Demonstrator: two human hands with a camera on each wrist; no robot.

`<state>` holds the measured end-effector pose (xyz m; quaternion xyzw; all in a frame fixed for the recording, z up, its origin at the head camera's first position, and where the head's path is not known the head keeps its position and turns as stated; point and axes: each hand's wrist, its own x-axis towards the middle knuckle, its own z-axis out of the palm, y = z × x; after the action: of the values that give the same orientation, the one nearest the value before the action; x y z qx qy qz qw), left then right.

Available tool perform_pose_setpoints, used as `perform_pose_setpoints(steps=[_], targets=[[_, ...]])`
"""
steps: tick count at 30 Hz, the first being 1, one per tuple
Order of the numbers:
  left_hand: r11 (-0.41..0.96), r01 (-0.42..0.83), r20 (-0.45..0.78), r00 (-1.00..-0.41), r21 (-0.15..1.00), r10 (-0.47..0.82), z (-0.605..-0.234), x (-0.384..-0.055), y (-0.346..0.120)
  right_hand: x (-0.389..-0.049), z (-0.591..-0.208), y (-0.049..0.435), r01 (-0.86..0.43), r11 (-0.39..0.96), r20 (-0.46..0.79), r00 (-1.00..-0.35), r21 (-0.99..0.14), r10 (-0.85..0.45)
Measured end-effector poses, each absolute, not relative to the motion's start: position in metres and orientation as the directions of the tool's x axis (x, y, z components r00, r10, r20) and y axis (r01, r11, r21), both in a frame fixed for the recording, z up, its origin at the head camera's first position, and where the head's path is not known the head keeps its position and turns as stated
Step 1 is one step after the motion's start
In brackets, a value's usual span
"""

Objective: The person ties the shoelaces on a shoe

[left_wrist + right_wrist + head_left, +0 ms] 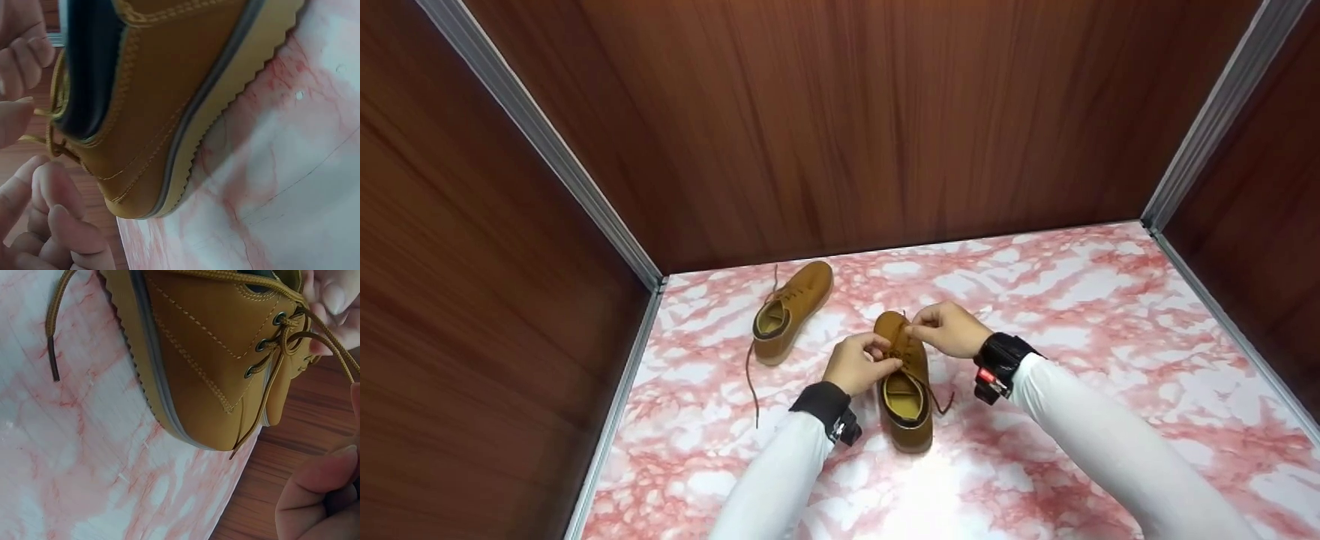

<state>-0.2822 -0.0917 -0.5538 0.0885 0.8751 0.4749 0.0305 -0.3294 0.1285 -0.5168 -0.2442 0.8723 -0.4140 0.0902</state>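
A tan lace-up shoe [913, 439] stands on the pink-and-white marbled surface, heel toward me. My left hand [856, 364] is at its left side, thumb and fingers pinching the shoelace over the tongue. On the other side, above the toe, my right hand [951, 330] pinches a strand of the shoelace [332, 349] between thumb and forefinger. The strand runs from a loop by the metal eyelets to the right fingertips, which the right wrist view cuts off. One loose lace end [53, 354] with a dark tip hangs beside the shoe.
A matching shoe [804, 300] stands further back on the left, its loose laces [753, 390] trailing on the surface. Dark wood-grain panels [870, 135] with metal corner strips [1207, 120] enclose the back and both sides.
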Motion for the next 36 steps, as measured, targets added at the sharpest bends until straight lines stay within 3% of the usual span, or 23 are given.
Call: perform_pose_setpoints(steps=[14,25,36], targets=[[0.636,0.249,0.161,-0.968,0.731,0.194,-0.560,-0.286,-0.082,-0.326,-0.512,0.120,-0.353,0.500,0.059,-0.857,-0.791,-0.512],[0.549,0.177,0.103,-0.981,0.817,0.162,-0.563,-0.287,-0.089,-0.332,-0.511,0.132,-0.355,0.503,0.110,-0.885,-0.788,-0.452],[0.508,0.115,0.050,-0.989,0.853,0.141,-0.565,-0.285,-0.094,-0.324,-0.525,0.136,-0.333,0.506,0.083,-0.887,-0.796,-0.454]])
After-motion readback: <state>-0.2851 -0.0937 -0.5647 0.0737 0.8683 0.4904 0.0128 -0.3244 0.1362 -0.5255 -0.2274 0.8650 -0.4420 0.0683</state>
